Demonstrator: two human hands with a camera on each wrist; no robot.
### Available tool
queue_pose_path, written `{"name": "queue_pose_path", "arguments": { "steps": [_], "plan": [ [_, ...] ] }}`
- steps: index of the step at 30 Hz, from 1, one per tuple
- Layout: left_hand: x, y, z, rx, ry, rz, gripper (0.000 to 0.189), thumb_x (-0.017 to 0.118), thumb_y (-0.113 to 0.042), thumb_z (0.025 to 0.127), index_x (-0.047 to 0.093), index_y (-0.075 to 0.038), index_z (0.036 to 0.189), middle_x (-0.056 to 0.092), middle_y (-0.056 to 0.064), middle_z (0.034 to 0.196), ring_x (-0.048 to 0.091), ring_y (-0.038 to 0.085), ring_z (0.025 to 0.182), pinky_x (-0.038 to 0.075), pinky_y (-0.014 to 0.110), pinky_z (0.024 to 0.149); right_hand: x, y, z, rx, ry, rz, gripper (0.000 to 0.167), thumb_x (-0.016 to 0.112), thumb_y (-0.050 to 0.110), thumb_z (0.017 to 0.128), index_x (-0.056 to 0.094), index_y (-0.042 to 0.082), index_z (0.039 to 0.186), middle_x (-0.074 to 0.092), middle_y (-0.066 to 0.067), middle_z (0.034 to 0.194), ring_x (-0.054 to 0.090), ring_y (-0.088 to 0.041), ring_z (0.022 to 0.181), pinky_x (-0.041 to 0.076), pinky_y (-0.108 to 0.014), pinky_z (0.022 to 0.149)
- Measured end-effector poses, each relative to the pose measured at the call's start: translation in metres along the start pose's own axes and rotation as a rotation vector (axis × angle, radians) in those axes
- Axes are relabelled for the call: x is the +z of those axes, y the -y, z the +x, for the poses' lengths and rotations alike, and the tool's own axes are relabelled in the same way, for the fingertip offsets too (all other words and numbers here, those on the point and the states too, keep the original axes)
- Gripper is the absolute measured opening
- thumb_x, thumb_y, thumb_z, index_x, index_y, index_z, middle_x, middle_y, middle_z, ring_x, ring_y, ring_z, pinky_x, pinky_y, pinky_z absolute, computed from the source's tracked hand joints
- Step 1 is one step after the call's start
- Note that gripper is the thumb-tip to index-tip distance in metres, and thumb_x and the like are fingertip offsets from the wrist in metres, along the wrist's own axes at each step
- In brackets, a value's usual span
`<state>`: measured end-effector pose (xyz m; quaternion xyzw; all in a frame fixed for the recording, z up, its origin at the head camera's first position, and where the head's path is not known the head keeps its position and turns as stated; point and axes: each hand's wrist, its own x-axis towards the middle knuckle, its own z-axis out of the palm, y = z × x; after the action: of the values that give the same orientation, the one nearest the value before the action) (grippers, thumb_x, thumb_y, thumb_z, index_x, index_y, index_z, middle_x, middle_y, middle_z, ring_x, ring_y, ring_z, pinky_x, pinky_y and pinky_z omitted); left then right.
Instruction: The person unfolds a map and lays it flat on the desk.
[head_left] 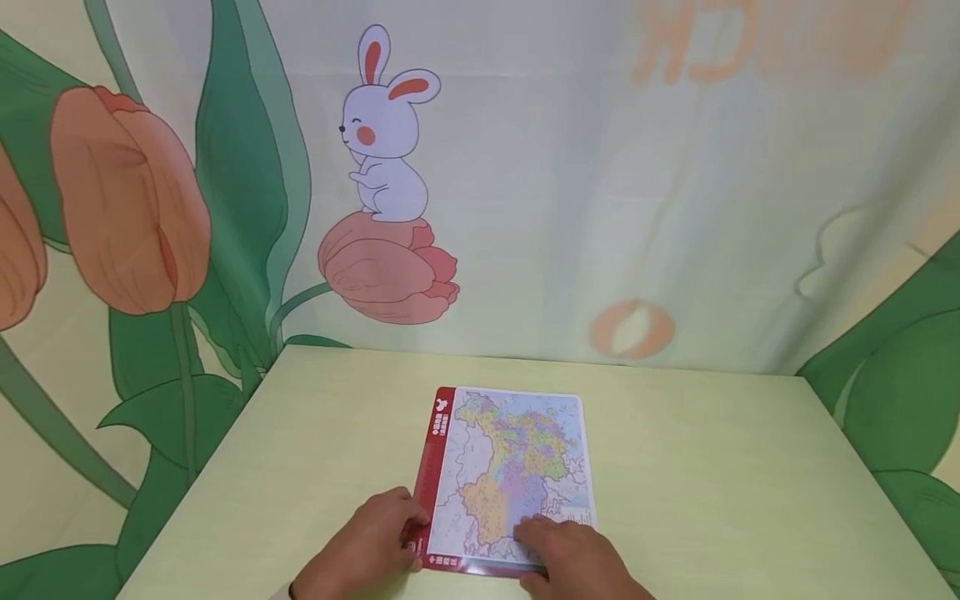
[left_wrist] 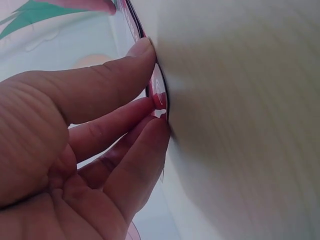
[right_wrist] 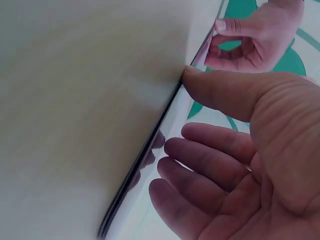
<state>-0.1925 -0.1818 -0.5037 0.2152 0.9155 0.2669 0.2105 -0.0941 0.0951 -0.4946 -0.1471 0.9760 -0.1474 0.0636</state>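
A glossy colored map (head_left: 510, 467) with a red border along its left and near sides lies flat on the table. My left hand (head_left: 377, 533) is at its near left corner, where thumb and curled fingers pinch the border, as the left wrist view (left_wrist: 95, 130) shows up close. Over the near right part of the map is my right hand (head_left: 581, 558). Its thumb touches the map's near edge in the right wrist view, while the other fingers (right_wrist: 195, 180) extend loosely above the surface and reflect in it. The map's edge appears there as a dark double line.
The pale yellow table (head_left: 720, 475) extends on both sides of the map and behind it. At its far edge hangs a curtain (head_left: 525, 183) printed with tulips, leaves and a white rabbit.
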Motion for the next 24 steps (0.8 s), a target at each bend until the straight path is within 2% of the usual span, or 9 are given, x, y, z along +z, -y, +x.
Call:
{"name": "queue_pose_path", "arguments": {
  "steps": [2,8,11,20,24],
  "plan": [
    [0.000,0.001,0.000,0.009,-0.004,0.000,0.045,0.095,-0.020,0.077,0.077,-0.009,0.116,0.061,-0.004,0.099,0.056,0.016,0.097,0.058,0.035,0.082,0.001,0.007,0.005,-0.013,0.014,-0.026,0.046,0.084,0.035,0.088,0.072,0.016,0.128,0.074,-0.003,0.133,0.072,-0.026,0.122,0.058,-0.045,0.099],
    [0.000,0.003,-0.001,0.057,-0.018,-0.008,0.042,0.094,-0.020,0.078,0.077,-0.009,0.114,0.059,-0.004,0.097,0.055,0.015,0.093,0.053,0.032,0.080,0.007,0.024,0.021,-0.075,0.039,-0.073,0.047,0.080,0.038,0.091,0.068,0.019,0.133,0.066,-0.005,0.148,0.062,-0.026,0.138,0.059,-0.044,0.099],
    [0.001,0.004,-0.001,0.054,-0.009,-0.026,0.042,0.095,-0.020,0.077,0.077,-0.010,0.114,0.060,-0.005,0.097,0.056,0.015,0.093,0.054,0.032,0.079,0.011,0.031,0.029,-0.076,0.077,-0.088,0.053,0.079,0.040,0.093,0.065,0.020,0.140,0.060,-0.002,0.154,0.056,-0.022,0.145,0.058,-0.042,0.101],
    [0.001,0.005,-0.001,0.066,-0.014,-0.004,0.040,0.094,-0.020,0.078,0.077,-0.011,0.113,0.060,-0.006,0.095,0.056,0.013,0.091,0.053,0.029,0.077,0.015,0.045,0.047,-0.084,0.166,-0.165,0.058,0.072,0.047,0.098,0.059,0.023,0.149,0.053,0.006,0.160,0.050,-0.016,0.149,0.057,-0.039,0.104],
    [-0.001,0.004,-0.001,0.058,-0.012,0.008,0.043,0.095,-0.022,0.076,0.077,-0.012,0.114,0.061,-0.006,0.096,0.056,0.014,0.090,0.055,0.032,0.078,0.017,0.048,0.049,-0.134,0.172,-0.217,0.055,0.068,0.046,0.101,0.058,0.021,0.149,0.054,0.006,0.159,0.052,-0.015,0.148,0.059,-0.037,0.100]
  ]
}}
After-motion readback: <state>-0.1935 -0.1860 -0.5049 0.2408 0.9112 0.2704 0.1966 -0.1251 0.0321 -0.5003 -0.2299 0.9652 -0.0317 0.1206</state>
